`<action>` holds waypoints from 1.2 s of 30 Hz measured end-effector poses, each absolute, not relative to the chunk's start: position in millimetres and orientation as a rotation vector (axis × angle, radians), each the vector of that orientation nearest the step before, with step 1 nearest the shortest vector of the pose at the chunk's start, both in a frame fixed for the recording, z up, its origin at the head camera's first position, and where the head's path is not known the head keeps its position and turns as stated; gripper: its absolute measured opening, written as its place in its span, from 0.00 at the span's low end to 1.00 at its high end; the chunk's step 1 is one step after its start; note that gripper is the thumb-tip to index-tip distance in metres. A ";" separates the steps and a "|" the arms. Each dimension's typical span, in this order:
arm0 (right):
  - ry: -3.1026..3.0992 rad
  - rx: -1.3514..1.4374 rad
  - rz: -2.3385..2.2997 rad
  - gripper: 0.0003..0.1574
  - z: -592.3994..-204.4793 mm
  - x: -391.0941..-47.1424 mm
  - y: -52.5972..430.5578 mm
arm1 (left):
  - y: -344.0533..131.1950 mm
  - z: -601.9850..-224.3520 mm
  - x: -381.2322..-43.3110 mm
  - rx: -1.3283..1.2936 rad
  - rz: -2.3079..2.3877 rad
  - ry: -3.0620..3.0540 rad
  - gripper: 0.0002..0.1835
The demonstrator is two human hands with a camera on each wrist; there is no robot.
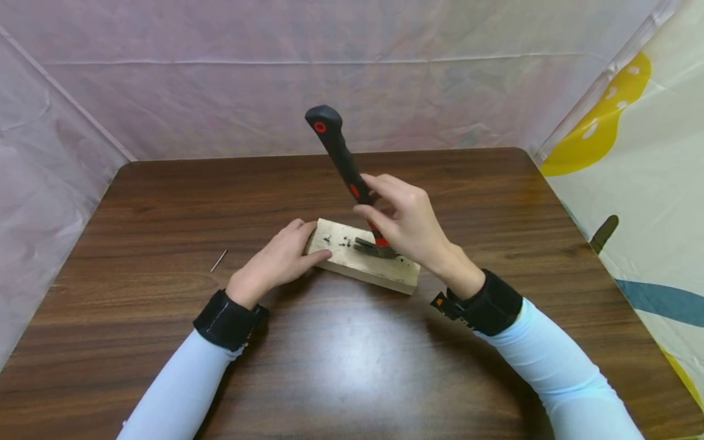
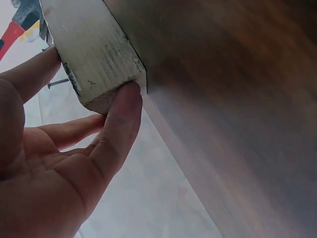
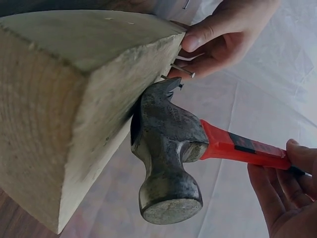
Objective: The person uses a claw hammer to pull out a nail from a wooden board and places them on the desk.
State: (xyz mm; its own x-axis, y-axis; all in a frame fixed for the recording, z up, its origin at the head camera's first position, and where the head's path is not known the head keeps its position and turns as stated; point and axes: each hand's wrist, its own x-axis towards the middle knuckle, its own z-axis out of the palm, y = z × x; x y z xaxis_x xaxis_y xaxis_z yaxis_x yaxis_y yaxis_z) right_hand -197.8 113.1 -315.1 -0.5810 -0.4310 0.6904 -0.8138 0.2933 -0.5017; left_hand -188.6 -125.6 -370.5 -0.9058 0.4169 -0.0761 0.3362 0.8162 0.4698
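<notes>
A pale wooden block (image 1: 352, 263) lies on the table, with several small nails (image 3: 184, 71) standing partly out of its face. My left hand (image 1: 277, 256) grips the block's left end between thumb and fingers, as the left wrist view also shows. On the block rests the head (image 3: 166, 153) of a claw hammer (image 1: 342, 156), its claw pointing toward the nails and close beside them. The black-and-red handle rises up and leans left, away from me. My right hand (image 1: 412, 220) pinches the handle at its lower part with thumb and fingers.
A loose nail (image 1: 219, 261) lies on the brown wooden table (image 1: 165, 208), left of my left hand. Light plastic sheeting (image 1: 330, 91) hangs behind the table's far edge. A patterned sheet (image 1: 649, 244) hangs along the right side.
</notes>
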 end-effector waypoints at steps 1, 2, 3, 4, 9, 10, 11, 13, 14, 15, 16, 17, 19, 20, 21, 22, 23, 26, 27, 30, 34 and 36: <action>-2.141 1.114 1.212 0.25 -315.2 -198.0 112.6 | -125.5 -370.4 -188.7 0.591 0.683 2.825 0.41; -2.142 1.114 1.211 0.25 -315.1 -198.1 112.3 | -125.4 -370.4 -188.6 0.589 0.685 2.824 0.41; -2.143 1.110 1.207 0.24 -314.9 -198.1 111.9 | -125.1 -370.4 -188.7 0.588 0.687 2.823 0.41; -2.144 1.107 1.204 0.24 -314.7 -198.1 111.7 | -125.0 -370.4 -188.5 0.589 0.688 2.821 0.41; -2.143 1.090 1.187 0.24 -314.8 -198.4 111.9 | -124.0 -370.3 -188.4 0.590 0.692 2.818 0.40; -2.143 1.090 1.186 0.24 -314.7 -198.5 111.9 | -124.0 -370.2 -188.3 0.590 0.691 2.818 0.40; -2.143 1.091 1.188 0.24 -314.7 -198.6 111.9 | -124.0 -370.1 -188.3 0.589 0.690 2.819 0.40; -2.144 1.093 1.197 0.24 -314.6 -198.5 111.7 | -124.1 -369.9 -188.2 0.585 0.689 2.821 0.40; -2.146 1.092 1.201 0.24 -314.7 -198.5 111.6 | -124.1 -369.8 -188.1 0.585 0.692 2.819 0.40; -2.147 1.092 1.203 0.24 -314.5 -198.2 111.4 | -124.2 -369.9 -188.1 0.584 0.691 2.820 0.39; -2.148 1.089 1.206 0.24 -314.5 -198.1 111.1 | -124.3 -369.9 -188.0 0.584 0.690 2.822 0.39; -2.150 1.089 1.211 0.24 -314.4 -197.8 110.8 | -124.3 -370.0 -188.0 0.584 0.691 2.823 0.39; -2.156 1.087 1.214 0.24 -314.0 -197.3 109.9 | -124.5 -370.2 -187.8 0.582 0.694 2.823 0.39; -2.158 1.087 1.213 0.24 -313.7 -197.0 109.6 | -124.6 -370.3 -187.9 0.583 0.694 2.825 0.39; -2.160 1.086 1.214 0.24 -313.5 -196.7 109.2 | -124.8 -370.3 -187.8 0.584 0.695 2.826 0.39; -2.160 1.084 1.216 0.25 -313.7 -196.7 108.8 | -124.8 -370.3 -187.8 0.585 0.695 2.826 0.39; -2.159 1.084 1.219 0.25 -313.9 -196.7 108.5 | -124.9 -370.4 -187.7 0.585 0.696 2.825 0.39; -2.148 1.092 1.233 0.25 -315.1 -197.4 107.2 | -125.0 -370.4 -187.7 0.585 0.692 2.826 0.39; -2.143 1.099 1.236 0.24 -315.7 -198.0 106.7 | -125.0 -370.4 -187.6 0.584 0.690 2.825 0.39; -2.131 1.120 1.240 0.24 -316.3 -198.8 104.7 | -124.8 -370.5 -187.8 0.581 0.686 2.826 0.40; -2.125 1.125 1.231 0.23 -316.2 -199.0 103.9 | -124.2 -370.7 -188.0 0.577 0.683 2.825 0.40; -2.125 1.122 1.228 0.23 -316.0 -199.0 103.9 | -124.1 -370.6 -188.0 0.573 0.680 2.824 0.40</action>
State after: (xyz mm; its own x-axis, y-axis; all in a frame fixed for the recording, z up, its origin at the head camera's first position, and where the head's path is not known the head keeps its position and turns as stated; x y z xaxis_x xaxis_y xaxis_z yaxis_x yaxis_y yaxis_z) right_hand -199.0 103.9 -316.0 -0.5744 -0.4286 0.6974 -0.8183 0.2769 -0.5037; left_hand -188.0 -124.1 -370.6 -0.9095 0.4074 -0.0829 0.3250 0.8210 0.4694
